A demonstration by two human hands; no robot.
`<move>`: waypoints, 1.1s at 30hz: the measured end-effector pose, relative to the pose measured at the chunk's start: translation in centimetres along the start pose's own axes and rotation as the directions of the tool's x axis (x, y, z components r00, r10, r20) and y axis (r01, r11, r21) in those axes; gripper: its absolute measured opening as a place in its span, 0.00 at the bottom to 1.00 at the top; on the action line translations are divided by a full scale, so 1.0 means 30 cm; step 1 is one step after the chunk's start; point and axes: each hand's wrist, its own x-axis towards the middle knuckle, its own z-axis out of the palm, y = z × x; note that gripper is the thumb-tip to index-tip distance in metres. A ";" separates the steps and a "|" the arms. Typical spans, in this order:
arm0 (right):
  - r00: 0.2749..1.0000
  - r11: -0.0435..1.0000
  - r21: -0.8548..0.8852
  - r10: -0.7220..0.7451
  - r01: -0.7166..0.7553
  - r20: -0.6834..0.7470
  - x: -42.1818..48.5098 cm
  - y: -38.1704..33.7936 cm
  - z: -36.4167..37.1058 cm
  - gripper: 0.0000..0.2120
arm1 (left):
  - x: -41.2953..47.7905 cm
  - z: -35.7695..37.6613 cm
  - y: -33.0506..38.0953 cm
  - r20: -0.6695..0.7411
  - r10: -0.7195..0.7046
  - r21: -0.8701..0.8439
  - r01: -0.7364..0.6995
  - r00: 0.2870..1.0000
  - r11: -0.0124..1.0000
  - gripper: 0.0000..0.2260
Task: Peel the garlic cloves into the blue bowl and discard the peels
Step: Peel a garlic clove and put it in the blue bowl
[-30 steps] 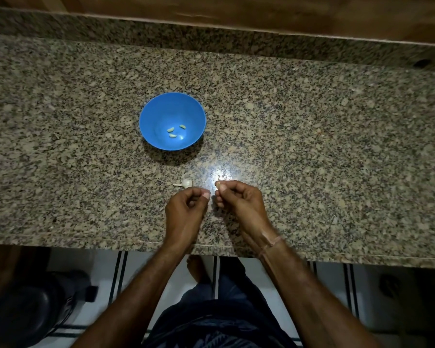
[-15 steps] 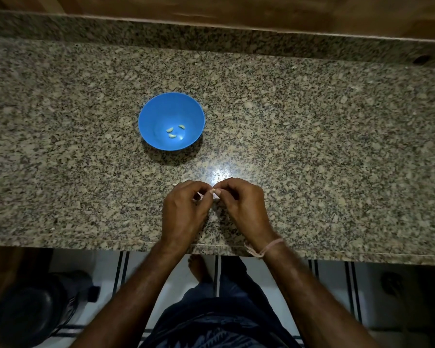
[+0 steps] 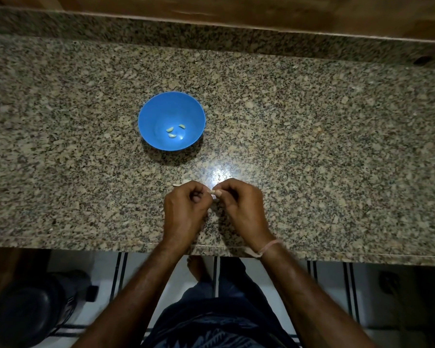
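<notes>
A speckled granite desk (image 3: 312, 146) in grey, tan and black is spread from edge to edge across the middle of the frame, and a bright glare spot is seen on it just above the hands. A brown wooden band (image 3: 236, 11) is seen along the top of the frame. Below the desk's near edge, white floor tiles (image 3: 332, 285) with dark stripes are visible. A dark rounded object (image 3: 28, 312), too dim to identify, is seen at the lower left.

The left hand (image 3: 186, 209) and the right hand (image 3: 241, 207) are held together at lower centre, over the desk near its front edge. The fingers of both are curled, and a small pale clove (image 3: 214, 194), mostly hidden, is pinched between their fingertips. A thin pinkish thread (image 3: 269, 247) is worn on the right wrist.

A plain, smooth blue bowl (image 3: 158, 114) is stood on the desk above and left of the hands, well apart from them. A few peeled cloves (image 3: 172, 131), small, pale yellow and curved, are gathered at its bottom. A pale scrap (image 3: 177, 184), possibly peel, is seen on the desk at the upper edge of the left hand.
</notes>
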 end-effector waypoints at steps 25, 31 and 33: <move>0.825 0.582 0.599 0.490 -0.550 0.282 0.047 0.041 0.044 0.13 | 0.035 0.025 -0.023 0.026 -0.135 -0.131 0.137 0.991 0.982 0.07; 0.846 0.596 0.603 0.411 -0.531 0.339 0.041 0.038 0.033 0.09 | 0.034 0.016 0.018 0.122 -0.167 -0.428 0.204 0.978 0.881 0.03; 0.876 0.638 0.600 0.373 -0.482 0.306 0.035 0.035 0.027 0.08 | 0.036 0.020 0.009 0.111 -0.184 -0.436 0.214 0.977 0.874 0.03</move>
